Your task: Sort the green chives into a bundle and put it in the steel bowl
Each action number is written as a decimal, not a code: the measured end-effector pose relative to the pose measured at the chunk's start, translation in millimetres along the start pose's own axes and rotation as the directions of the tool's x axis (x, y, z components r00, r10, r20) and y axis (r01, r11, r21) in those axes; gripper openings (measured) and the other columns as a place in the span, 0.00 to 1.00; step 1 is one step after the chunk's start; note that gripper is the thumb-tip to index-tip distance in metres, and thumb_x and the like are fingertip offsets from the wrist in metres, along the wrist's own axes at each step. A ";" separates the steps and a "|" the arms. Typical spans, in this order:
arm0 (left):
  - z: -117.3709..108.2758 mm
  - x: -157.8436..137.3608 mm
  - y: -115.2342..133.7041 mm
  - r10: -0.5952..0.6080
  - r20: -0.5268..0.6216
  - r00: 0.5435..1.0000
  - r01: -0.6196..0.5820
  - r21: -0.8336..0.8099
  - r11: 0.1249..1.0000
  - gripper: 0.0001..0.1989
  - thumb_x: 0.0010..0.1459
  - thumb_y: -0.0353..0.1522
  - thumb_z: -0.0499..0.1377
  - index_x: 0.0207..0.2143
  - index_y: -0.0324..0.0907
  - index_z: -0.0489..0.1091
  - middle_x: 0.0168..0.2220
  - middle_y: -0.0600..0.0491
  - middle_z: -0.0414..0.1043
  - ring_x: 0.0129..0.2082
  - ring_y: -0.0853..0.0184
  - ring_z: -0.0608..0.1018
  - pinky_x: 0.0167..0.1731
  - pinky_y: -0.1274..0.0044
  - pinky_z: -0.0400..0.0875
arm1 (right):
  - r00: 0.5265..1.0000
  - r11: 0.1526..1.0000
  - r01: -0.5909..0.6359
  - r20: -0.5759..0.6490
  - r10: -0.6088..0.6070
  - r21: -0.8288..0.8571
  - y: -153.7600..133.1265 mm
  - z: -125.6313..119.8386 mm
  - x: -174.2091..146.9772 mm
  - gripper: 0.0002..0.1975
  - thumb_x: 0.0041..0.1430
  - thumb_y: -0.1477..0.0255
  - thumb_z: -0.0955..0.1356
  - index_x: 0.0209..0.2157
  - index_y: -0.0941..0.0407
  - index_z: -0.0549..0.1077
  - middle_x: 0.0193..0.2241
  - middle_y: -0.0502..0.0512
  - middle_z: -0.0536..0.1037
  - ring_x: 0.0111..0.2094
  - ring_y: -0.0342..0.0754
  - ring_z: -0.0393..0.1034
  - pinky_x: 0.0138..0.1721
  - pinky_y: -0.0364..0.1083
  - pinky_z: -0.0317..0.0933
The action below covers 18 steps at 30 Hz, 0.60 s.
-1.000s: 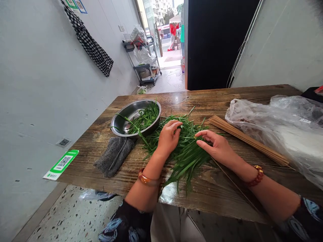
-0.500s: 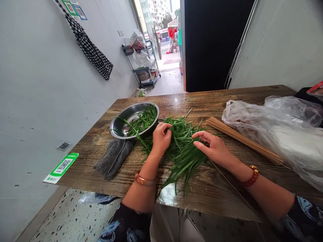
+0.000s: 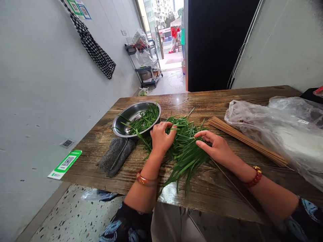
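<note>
Greens (image 3: pixel 185 161) on table (image 3: pixel 214 195), between hands; long axis diagonal, tips toward near edge, leftward. Left hand (image 3: pixel 162 137): narrow, grip not discernible. Right hand (image 3: pixel 215 146): half-curled over skewer (image 3: pixel 224 173), grip not discernible. Bowl (image 3: pixel 127 117): partly filled, loose leaves (image 3: pixel 145 119)

Through my camera I see long, flat, deep-green leaves (image 3: pixel 190 158) in a loose, tangled heap just right of the metal bowl (image 3: pixel 126 114), their near ends fanned toward my view. I make out one thin, straight skewer (image 3: pixel 228 178) farther right of the bowl, slanting down from the leaves.
</note>
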State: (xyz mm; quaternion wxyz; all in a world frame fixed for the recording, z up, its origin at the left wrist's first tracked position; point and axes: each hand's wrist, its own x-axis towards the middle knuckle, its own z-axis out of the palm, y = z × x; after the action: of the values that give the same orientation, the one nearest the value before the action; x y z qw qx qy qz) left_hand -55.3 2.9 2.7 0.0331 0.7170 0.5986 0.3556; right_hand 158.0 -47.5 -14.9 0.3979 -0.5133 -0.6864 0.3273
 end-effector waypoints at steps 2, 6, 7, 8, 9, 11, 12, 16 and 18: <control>2.2 -3.2 3.7 0.047 -0.046 0.998 -0.043 0.074 0.996 0.10 0.59 0.39 0.58 0.36 0.43 0.75 0.40 0.50 0.77 0.45 0.59 0.72 0.46 0.68 0.61 | 1.000 1.000 -0.005 0.004 0.005 0.003 -0.4 -0.1 0.1 0.13 0.59 0.63 0.66 0.41 0.55 0.73 0.28 0.51 0.74 0.29 0.45 0.67 0.31 0.43 0.59; 8.1 -7.0 5.3 0.156 0.046 0.987 -0.162 0.174 0.971 0.06 0.57 0.36 0.60 0.33 0.45 0.76 0.37 0.50 0.76 0.44 0.59 0.70 0.42 0.68 0.61 | 1.000 1.000 0.001 0.000 -0.001 -0.015 -1.3 -1.0 0.5 0.13 0.58 0.63 0.66 0.41 0.55 0.74 0.26 0.49 0.73 0.28 0.45 0.65 0.31 0.43 0.59; 9.5 -7.4 4.2 0.158 0.101 0.982 -0.175 0.198 0.964 0.05 0.56 0.35 0.61 0.33 0.45 0.76 0.36 0.50 0.75 0.42 0.58 0.70 0.41 0.68 0.62 | 1.000 1.000 0.002 -0.004 -0.002 -0.019 -1.4 -1.2 0.6 0.13 0.58 0.63 0.66 0.41 0.55 0.74 0.26 0.49 0.72 0.28 0.45 0.65 0.31 0.43 0.59; 10.8 -7.5 2.6 0.151 0.152 0.977 -0.183 0.222 0.958 0.06 0.55 0.36 0.62 0.33 0.45 0.76 0.35 0.49 0.75 0.41 0.58 0.70 0.39 0.68 0.62 | 1.000 1.000 0.003 -0.007 -0.003 -0.020 -1.6 -1.3 0.6 0.13 0.58 0.63 0.66 0.41 0.55 0.74 0.26 0.49 0.72 0.28 0.45 0.65 0.31 0.43 0.59; 11.7 -7.6 1.0 0.143 0.194 0.971 -0.189 0.245 0.951 0.07 0.54 0.38 0.63 0.34 0.45 0.77 0.36 0.48 0.74 0.41 0.57 0.70 0.38 0.68 0.62 | 1.000 1.000 0.005 -0.007 -0.005 -0.019 -1.6 -1.3 0.5 0.13 0.58 0.63 0.66 0.41 0.55 0.74 0.26 0.49 0.73 0.28 0.45 0.65 0.31 0.43 0.59; 12.5 -7.7 -1.8 0.131 0.249 0.960 -0.200 0.278 0.940 0.13 0.50 0.42 0.66 0.36 0.45 0.77 0.37 0.47 0.74 0.41 0.55 0.70 0.38 0.67 0.63 | 1.000 1.000 0.011 -0.003 -0.011 -0.015 -1.6 -1.1 0.3 0.13 0.58 0.63 0.66 0.41 0.55 0.74 0.27 0.50 0.73 0.29 0.45 0.66 0.31 0.43 0.59; 12.5 -7.9 -2.6 0.130 0.268 0.955 -0.208 0.286 0.935 0.15 0.49 0.43 0.66 0.37 0.45 0.78 0.38 0.46 0.73 0.42 0.55 0.70 0.38 0.67 0.63 | 1.000 1.000 0.014 -0.003 -0.014 -0.015 -1.4 -0.9 0.2 0.13 0.58 0.63 0.66 0.41 0.55 0.73 0.27 0.50 0.73 0.29 0.45 0.66 0.31 0.43 0.59; 13.1 -8.7 -3.2 0.155 0.308 0.939 -0.242 0.269 0.932 0.09 0.50 0.36 0.66 0.35 0.45 0.77 0.39 0.47 0.73 0.43 0.55 0.70 0.39 0.67 0.64 | 1.000 1.000 0.019 -0.002 -0.020 -0.020 -0.3 -0.6 -0.2 0.13 0.59 0.63 0.66 0.41 0.55 0.73 0.26 0.49 0.72 0.28 0.45 0.65 0.30 0.43 0.58; 14.2 -8.0 -3.3 0.162 0.275 0.948 -0.228 0.228 0.947 0.05 0.51 0.32 0.64 0.33 0.45 0.76 0.38 0.49 0.73 0.43 0.56 0.70 0.39 0.67 0.64 | 1.000 1.000 0.021 -0.007 -0.021 -0.022 -0.1 -0.8 -0.2 0.13 0.59 0.63 0.66 0.42 0.55 0.74 0.25 0.48 0.71 0.27 0.44 0.64 0.29 0.43 0.58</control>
State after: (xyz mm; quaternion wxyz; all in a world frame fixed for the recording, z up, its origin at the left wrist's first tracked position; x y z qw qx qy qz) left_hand -50.5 2.0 -13.2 -0.0196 0.8107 0.5559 0.1824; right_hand 158.7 -47.6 -14.5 0.3981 -0.5114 -0.6940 0.3137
